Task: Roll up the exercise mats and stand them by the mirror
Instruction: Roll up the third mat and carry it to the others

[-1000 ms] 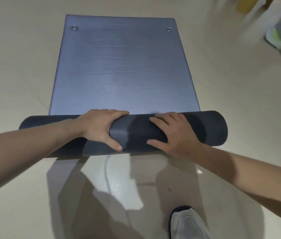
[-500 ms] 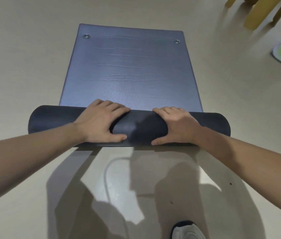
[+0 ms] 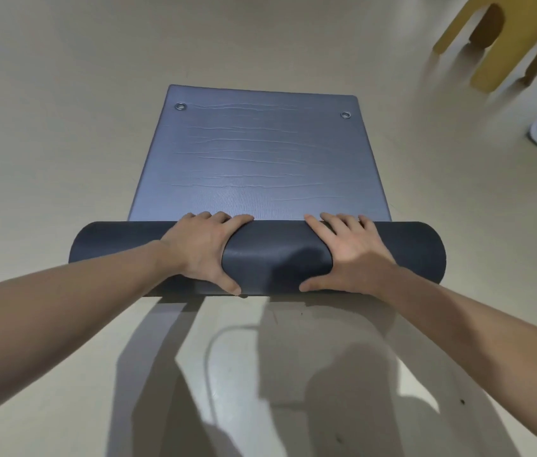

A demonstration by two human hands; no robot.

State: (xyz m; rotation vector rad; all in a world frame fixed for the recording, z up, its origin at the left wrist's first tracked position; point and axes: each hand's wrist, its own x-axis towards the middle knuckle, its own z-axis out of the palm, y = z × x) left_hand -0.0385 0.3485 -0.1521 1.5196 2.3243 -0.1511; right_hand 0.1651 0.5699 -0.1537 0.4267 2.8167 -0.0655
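one half-rolled mat [image 3: 260, 159] is gripped mid-frame by two hands, left hand [image 3: 201, 249] and right hand [image 3: 349, 255] curled over its roll; two eyelets [image 3: 180, 106] are seen above

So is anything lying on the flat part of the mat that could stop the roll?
Nothing visible. The left hand and right hand grip the roll, and the flat mat ahead carries only two eyelets at its far corners. The yellow stool stands off to the right, apart from it.
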